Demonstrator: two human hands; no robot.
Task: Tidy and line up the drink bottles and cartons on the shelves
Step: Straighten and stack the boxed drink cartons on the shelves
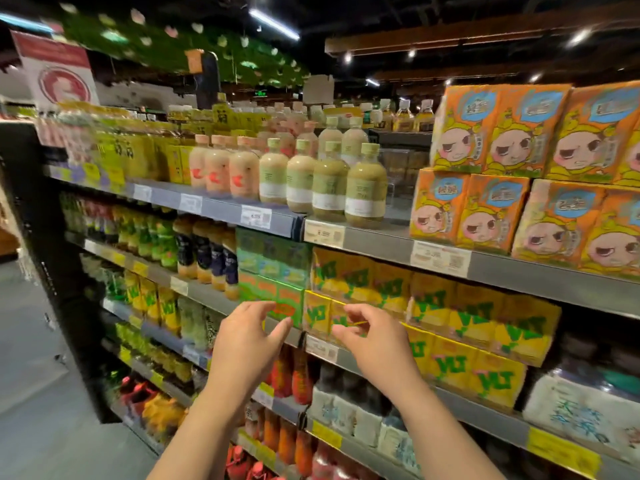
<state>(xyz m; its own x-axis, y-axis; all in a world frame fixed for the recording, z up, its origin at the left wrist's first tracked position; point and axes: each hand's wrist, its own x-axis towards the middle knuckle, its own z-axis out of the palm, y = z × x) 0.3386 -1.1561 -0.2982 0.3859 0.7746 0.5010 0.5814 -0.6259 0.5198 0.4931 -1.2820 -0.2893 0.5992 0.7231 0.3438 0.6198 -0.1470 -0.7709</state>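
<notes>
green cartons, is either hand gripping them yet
No, the left hand and right hand hover open just before the green cartons.

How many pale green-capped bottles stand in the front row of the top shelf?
4 green-capped bottles in the front row: and, running left to right beside the pink-capped bottles. More stand behind, partly hidden.

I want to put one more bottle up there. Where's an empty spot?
One gap shows: bare top shelf between the green bottles and the orange cartons. The yellow cartons and green cartons below look packed tight.
</notes>
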